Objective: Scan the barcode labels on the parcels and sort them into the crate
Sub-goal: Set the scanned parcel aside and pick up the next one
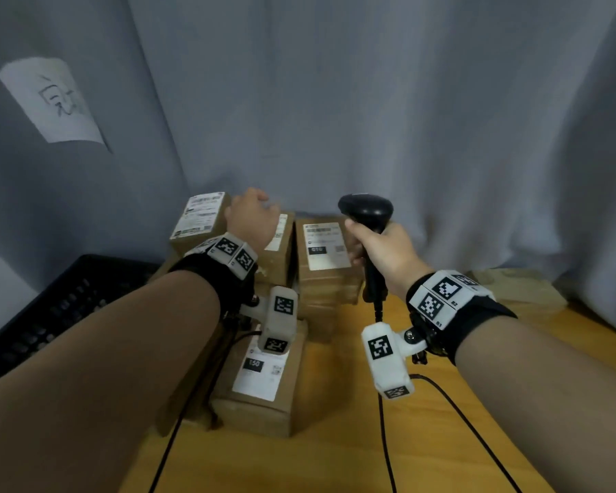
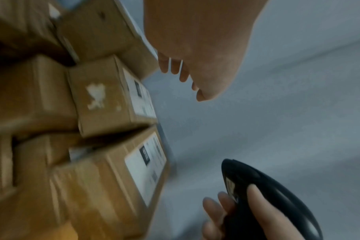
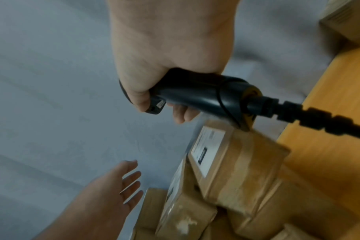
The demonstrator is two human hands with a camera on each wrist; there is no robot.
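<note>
Several brown cardboard parcels with white labels are stacked on the wooden table (image 1: pixel 424 439). A labelled parcel (image 1: pixel 326 250) tops the right stack, another parcel (image 1: pixel 200 222) sits at the back left, and a low parcel (image 1: pixel 264 378) lies in front. My left hand (image 1: pixel 253 215) hovers open over the middle top parcel (image 1: pixel 281 243), fingers spread and holding nothing; the right wrist view shows that hand (image 3: pixel 125 183) open above the boxes. My right hand (image 1: pixel 381 250) grips the black barcode scanner (image 1: pixel 367 211) by its handle, beside the right stack; the scanner (image 3: pixel 195 95) shows in the right wrist view.
A black plastic crate (image 1: pixel 61 307) stands at the left of the table. Grey curtains hang behind, with a white paper sign (image 1: pixel 54 101) on the left. The scanner cable (image 1: pixel 384 421) trails over the table. Another cardboard piece (image 1: pixel 512 290) lies at the right.
</note>
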